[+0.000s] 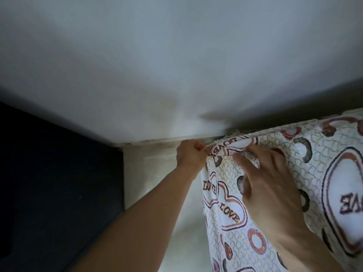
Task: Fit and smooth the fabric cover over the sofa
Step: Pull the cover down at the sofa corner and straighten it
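Observation:
A white fabric cover printed with hearts, rings and the word LOVE drapes over the sofa at the right, hiding the sofa itself. At the cover's upper left corner my left hand pinches the folded edge, close to the wall. My right hand lies spread on the cover just right of that corner, fingers pressing the fabric under the fold. Below the corner the cover hangs down in a loose fold.
A pale wall fills the upper view and meets a light floor along a skirting line. A dark, tall piece of furniture stands at the left. The gap between it and the sofa is narrow.

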Demonstrator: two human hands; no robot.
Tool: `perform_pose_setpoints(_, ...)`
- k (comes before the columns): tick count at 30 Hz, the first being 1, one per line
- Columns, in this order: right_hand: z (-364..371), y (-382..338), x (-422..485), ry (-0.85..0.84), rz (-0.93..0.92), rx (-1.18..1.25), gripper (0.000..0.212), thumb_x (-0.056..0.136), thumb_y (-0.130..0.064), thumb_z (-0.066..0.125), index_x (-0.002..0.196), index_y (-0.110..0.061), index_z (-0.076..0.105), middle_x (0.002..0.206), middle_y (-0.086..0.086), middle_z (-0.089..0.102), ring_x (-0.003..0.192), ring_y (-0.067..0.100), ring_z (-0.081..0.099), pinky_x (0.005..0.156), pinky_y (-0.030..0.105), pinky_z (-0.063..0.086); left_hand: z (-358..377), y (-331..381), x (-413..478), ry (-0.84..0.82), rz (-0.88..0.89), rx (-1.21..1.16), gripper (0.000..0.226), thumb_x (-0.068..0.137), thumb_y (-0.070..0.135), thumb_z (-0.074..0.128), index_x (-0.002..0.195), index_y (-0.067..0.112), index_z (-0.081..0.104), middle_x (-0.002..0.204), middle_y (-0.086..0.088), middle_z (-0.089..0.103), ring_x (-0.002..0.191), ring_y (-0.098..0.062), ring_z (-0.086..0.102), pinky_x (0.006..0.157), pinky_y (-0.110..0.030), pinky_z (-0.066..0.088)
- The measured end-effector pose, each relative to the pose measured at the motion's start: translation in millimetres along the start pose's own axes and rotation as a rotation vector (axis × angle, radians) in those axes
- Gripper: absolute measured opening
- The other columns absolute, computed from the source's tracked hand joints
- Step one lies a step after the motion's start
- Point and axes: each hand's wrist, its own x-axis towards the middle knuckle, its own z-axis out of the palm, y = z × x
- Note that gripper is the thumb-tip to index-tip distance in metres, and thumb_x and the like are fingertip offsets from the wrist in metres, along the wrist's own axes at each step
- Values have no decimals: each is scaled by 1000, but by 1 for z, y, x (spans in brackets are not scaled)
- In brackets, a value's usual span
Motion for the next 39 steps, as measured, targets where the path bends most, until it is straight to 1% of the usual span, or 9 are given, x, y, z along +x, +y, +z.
perform_pose_setpoints(5, 5, -4, -2, 44, -3, 8, 65, 60, -1, 73, 123, -12, 60, 126, 11, 51, 118, 33, 43, 96, 44, 42, 1, 1, 20, -71, -169, -130, 17, 78, 10, 78, 93, 7, 73, 93, -7, 73, 81, -17, 67, 68, -23, 52)
perform_pose_setpoints(11, 6, -18, 1, 8, -16, -18, 57, 61, -7, 70, 117, -14, 64, 129, 5, 54, 124, 31, 43, 93, 44, 40, -3, 6, 38, -223, -235, -118, 25, 76, 7, 77, 101, 4, 71, 74, -1, 68, 67, -14, 57, 76, -31, 54)
perform_pose_setpoints(16, 5, -31, 38, 64, -16, -108, 37, 75, -8, 49, 104, -15, 71, 109, 5, 65, 106, 29, 54, 83, 39, 33, -5, 6, 32, -299, -313, -194, 16, 82, 8, 72, 98, 4, 70, 70, -1, 66, 63, -11, 57, 62, -24, 52)
perform_pose_setpoints(20, 1, -33, 83, -112, -32, -212, 39, 81, -9, 35, 104, -17, 66, 104, 2, 63, 105, 25, 52, 88, 37, 31, -5, 1, 26, -318, -300, -238, 6, 79, 20, 78, 84, 21, 73, 77, -3, 69, 79, -20, 59, 86, -39, 54)
perform_pose_setpoints(23, 8, -30, 103, -177, -107, -218, 22, 87, -12, 47, 98, -18, 65, 99, 1, 64, 99, 23, 54, 87, 37, 37, -3, -6, 23, -293, -237, -281, 11, 78, 21, 79, 70, 22, 71, 80, -9, 71, 73, -20, 61, 84, -38, 54)
perform_pose_setpoints(28, 23, -22, 130, -390, -101, -88, 26, 82, -4, 48, 97, -17, 65, 90, 2, 63, 82, 21, 56, 72, 32, 50, -1, -19, 20, -223, -119, -359, 10, 77, 10, 77, 86, 14, 77, 84, -13, 74, 71, -20, 65, 77, -35, 53)
perform_pose_setpoints(34, 37, -46, 79, 118, -265, -126, 24, 65, -1, 49, 73, -6, 71, 73, 9, 64, 79, 30, 59, 69, 40, 50, -3, -20, 12, -123, 23, -166, 16, 83, -4, 59, 86, -2, 74, 79, -9, 72, 71, -16, 64, 70, -23, 52)
perform_pose_setpoints(37, 67, -68, 28, 94, -141, 119, 51, 55, 6, 57, 104, -1, 68, 97, 11, 66, 90, 28, 62, 71, 37, 56, -13, -18, 20, -155, 88, 37, 9, 77, -5, 60, 73, -3, 68, 60, -5, 61, 53, -14, 57, 53, -20, 48)
perform_pose_setpoints(39, 86, -75, 2, 94, 39, 389, 68, 60, 14, 56, 127, -1, 57, 119, 11, 63, 109, 27, 60, 91, 31, 51, -16, -21, 26, -215, 141, 32, 6, 79, 0, 69, 83, 0, 74, 64, -1, 65, 60, -13, 62, 62, -24, 55)
